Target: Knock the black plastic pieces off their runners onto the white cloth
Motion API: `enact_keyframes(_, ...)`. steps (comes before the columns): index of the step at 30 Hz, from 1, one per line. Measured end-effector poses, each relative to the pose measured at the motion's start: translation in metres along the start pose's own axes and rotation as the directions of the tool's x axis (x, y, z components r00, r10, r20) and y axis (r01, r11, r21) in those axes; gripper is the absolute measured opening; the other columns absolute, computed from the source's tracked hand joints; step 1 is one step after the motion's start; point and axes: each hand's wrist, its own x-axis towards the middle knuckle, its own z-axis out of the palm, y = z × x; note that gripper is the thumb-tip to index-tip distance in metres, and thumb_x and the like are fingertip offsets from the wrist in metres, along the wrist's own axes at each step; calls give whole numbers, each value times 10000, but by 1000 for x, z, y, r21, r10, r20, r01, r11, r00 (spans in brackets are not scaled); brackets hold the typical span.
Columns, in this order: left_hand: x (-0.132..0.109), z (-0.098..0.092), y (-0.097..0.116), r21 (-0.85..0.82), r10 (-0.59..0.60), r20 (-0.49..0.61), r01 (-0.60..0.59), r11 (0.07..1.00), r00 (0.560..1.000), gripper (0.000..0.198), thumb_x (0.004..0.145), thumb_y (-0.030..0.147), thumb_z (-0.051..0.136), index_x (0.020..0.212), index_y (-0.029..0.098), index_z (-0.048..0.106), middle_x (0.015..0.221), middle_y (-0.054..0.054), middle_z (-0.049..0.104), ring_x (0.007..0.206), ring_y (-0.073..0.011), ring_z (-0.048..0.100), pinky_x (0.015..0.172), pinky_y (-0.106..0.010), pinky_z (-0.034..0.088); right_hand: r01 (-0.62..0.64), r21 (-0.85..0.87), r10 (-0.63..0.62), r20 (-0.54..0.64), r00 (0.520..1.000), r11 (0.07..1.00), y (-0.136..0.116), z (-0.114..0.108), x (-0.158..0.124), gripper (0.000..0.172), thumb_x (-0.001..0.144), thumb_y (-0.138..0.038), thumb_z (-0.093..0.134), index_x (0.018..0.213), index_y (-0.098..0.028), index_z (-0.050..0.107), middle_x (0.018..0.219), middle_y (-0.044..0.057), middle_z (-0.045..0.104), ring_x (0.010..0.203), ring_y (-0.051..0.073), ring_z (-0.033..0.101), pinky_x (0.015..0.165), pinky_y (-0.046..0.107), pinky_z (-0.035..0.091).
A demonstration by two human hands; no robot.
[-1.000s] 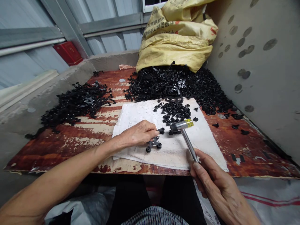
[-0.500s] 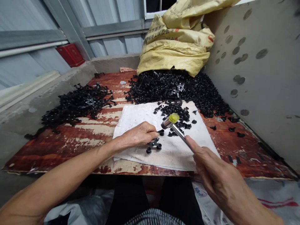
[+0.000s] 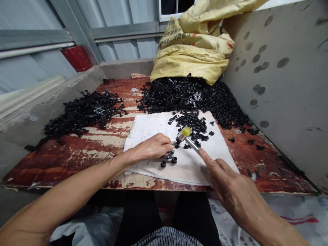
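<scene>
My left hand is closed on a black jointed bracket, which lies on a white cloth with round ends showing below my fingers. Part of the bracket is hidden under the hand. In my right hand is a small mallet, its index finger stretched along the metal handle. The mallet's head has a yellow face turned up, and its lower end is at the bracket's round end beside my left fingertips. Small black round caps are heaped on the cloth just beyond the mallet.
A yellow woven sack stands at the back, with a large pile of black parts at its mouth. Another pile of black brackets lies left on the worn red board. A pale panel borders the right side.
The mallet has come down a little and to the left, so its head now meets the bracket's end. My left hand and the bracket have hardly moved.
</scene>
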Motion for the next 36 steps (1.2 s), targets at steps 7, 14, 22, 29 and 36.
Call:
enact_keyframes(7, -1, 1, -2, 3, -20, -6, 20, 1000, 1000, 297, 825, 360, 492, 593, 175, 489, 497, 33, 432, 434, -76, 344, 432, -237, 230, 3, -2, -3, -1, 1000, 1000, -5, 2, -5, 701, 928, -66, 359, 1562, -280, 152, 737, 23, 590, 421, 151, 540, 348, 235, 452)
enact_keyframes(14, -2, 4, 0, 50, 15, -30, -13, 999, 999, 293, 820, 336, 472, 575, 176, 457, 515, 35, 422, 456, -76, 337, 451, -239, 224, -30, 22, 31, -36, 999, 999, -4, 4, -9, 668, 949, -86, 355, 1559, -281, 164, 788, 40, 622, 482, 161, 600, 400, 243, 498)
enact_keyframes(22, -8, 4, 3, 114, 42, -54, -36, 993, 998, 298, 845, 306, 445, 574, 180, 439, 516, 38, 422, 487, -85, 361, 479, -233, 237, -119, 128, 115, 41, 993, 985, -1, 4, -2, 489, 920, -106, 382, 1394, -187, 465, 792, 66, 684, 533, 184, 643, 477, 279, 539)
enact_keyframes(29, -33, 8, 19, 369, 268, -29, -239, 898, 963, 271, 916, 312, 404, 692, 187, 492, 584, 38, 433, 548, -104, 394, 562, -247, 269, -553, 753, 473, 365, 802, 357, -11, 5, 30, 280, 855, -379, 585, 1048, -182, 636, 456, -87, 462, 360, 109, 420, 354, 222, 369)
enact_keyframes(36, -47, 26, 24, 560, 345, 31, -302, 772, 938, 265, 933, 289, 384, 741, 195, 540, 656, -15, 564, 593, -147, 471, 596, -283, 301, -569, 821, 477, 481, 736, 50, -29, 24, 33, 320, 750, -406, 665, 974, -193, 584, 457, -119, 433, 337, 71, 336, 309, 186, 317)
